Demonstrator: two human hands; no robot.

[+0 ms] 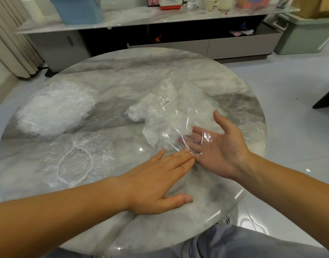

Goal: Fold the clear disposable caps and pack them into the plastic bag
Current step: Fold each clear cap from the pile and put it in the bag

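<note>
A clear plastic bag (180,108) with a small barcode label lies on the round marble table (122,71), with folded clear caps bunched inside it. My right hand (221,151) is palm up with straight fingers slid into the bag's mouth, the film draped over the fingers. My left hand (160,181) lies flat, palm down, fingertips touching the bag's edge by the right fingers. One clear cap (76,159) is spread open at the front left, elastic ring showing. A stack of caps (55,108) sits behind it at the far left.
Beyond the table stands a low grey cabinet (197,45) with a marble top carrying a blue bin, bottles and boxes. A green lidded box (306,32) sits on the floor at the right. My knees in grey trousers (234,243) are under the near edge.
</note>
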